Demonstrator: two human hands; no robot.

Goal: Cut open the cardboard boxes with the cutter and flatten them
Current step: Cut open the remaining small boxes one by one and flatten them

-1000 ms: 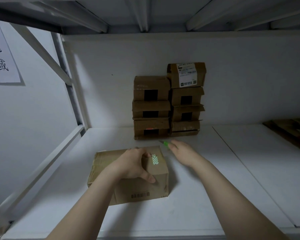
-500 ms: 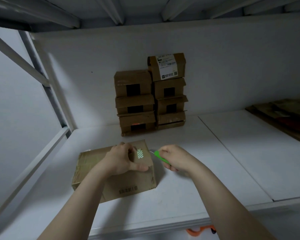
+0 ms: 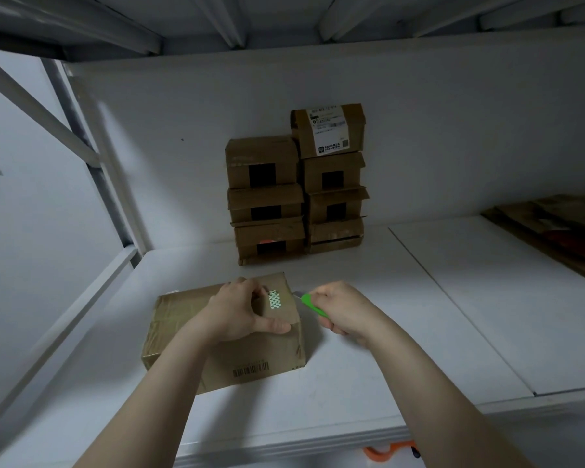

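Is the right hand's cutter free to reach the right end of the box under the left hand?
Likely yes: the right hand holds the cutter tip beside that end of the box, nothing between; the left hand grips its top.

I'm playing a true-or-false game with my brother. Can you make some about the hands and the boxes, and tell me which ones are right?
1. The right hand holds a green cutter. True.
2. The left hand hangs free, touching nothing. False: it grips the top of the front box.
3. A stack of boxes stands against the back wall. True.
4. The white label is on the lowest box of the stack. False: it is on the top box.
5. The front box is already flattened. False: it stands as a whole box.
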